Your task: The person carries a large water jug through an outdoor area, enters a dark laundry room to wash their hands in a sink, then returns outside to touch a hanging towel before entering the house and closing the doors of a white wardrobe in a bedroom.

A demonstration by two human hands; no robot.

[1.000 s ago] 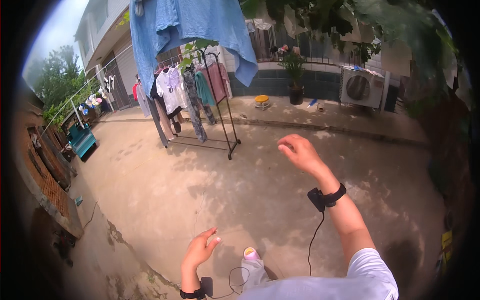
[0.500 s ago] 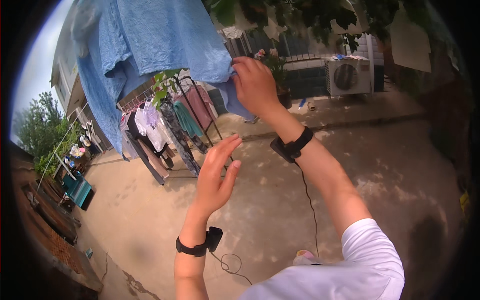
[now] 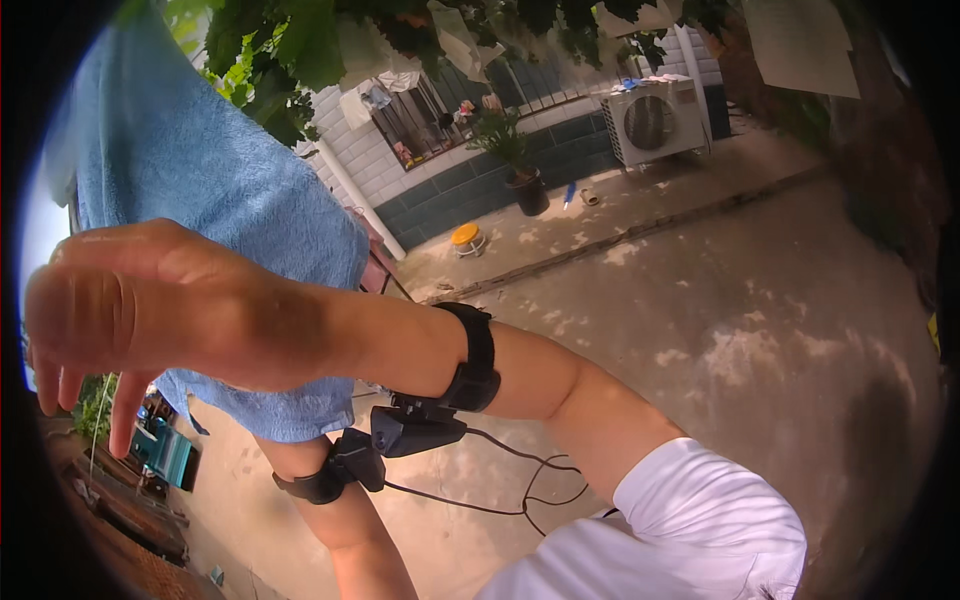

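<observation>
A blue towel hangs at the left, draped down from above. My right hand reaches across in front of it, large and close. Its fingers point down and apart, with nothing visible in them; whether it touches the cloth I cannot tell. My left forearm rises from the lower edge and passes behind the towel's lower part, which hides the left hand. Each wrist wears a black strap with a small black box, the right box and the left box close together, with cables running from them.
Leaves hang overhead. Beyond the concrete floor stand a potted plant, a yellow-topped stool and an air-conditioner unit along a tiled wall. A teal object lies at the left.
My right hand has left the towel's right corner and swung far left, across the front. My left hand has gone behind the towel. The view has shifted, and the towel now covers most of the clothes rack.
</observation>
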